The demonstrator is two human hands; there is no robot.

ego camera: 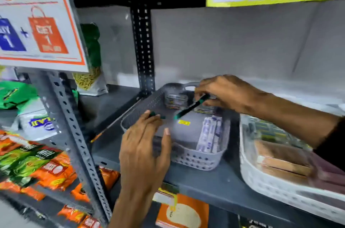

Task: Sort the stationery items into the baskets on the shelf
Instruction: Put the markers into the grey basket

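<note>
A grey perforated basket (197, 158) sits on the dark shelf (214, 184). Inside it lie white-and-purple packets (210, 136) at the right and small clear boxes (175, 100) at the back. My right hand (229, 93) reaches over the basket's back and is shut on a black pen with green ends (192, 106), tilted down to the left. My left hand (143, 149) rests on the basket's near left rim, and its fingertips pinch a small dark green piece (155, 115). An orange-tipped pencil (112, 125) lies on the shelf left of the basket.
A white basket (261, 181) with brown boxes and dark packs stands to the right. A slotted grey upright (78, 134) rises at the left with snack packets beyond it. A sale sign (37, 18) hangs at the upper left, and more goods fill the shelf below.
</note>
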